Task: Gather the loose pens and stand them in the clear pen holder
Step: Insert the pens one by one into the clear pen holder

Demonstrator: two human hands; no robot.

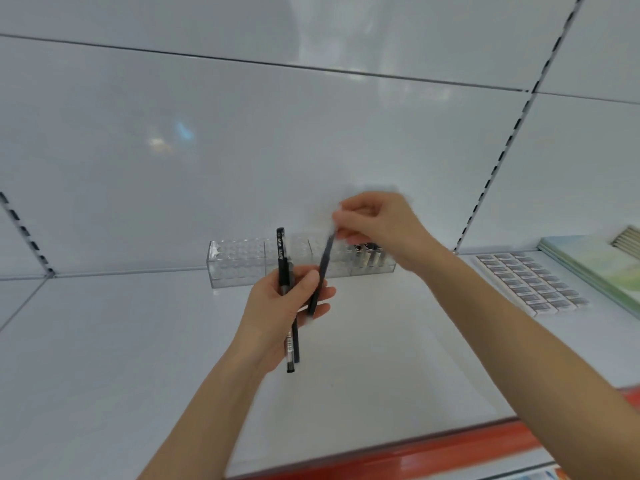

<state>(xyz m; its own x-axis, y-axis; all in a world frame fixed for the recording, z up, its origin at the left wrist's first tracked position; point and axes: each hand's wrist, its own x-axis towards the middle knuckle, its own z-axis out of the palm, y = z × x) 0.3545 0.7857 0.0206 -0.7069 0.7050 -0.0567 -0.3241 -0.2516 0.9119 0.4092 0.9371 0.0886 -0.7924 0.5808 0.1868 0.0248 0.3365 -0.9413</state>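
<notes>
Dark pen (322,268) up in air, just in front of clear pen holder (239,265). Right hand (377,226) pinches top end; low end rests on left hand (277,306).
Best way: pull slow and straight, keep pinch tight, then drop tip into free hole.
Pen long, thin, smooth, looks slippery.
Left hand fingers curl tight round two black pens (281,258).
Holder sits at back of white shelf (138,341); standing pens (369,256) at its right end.

Bright, glary, motion-blurred, edges warped.
</notes>
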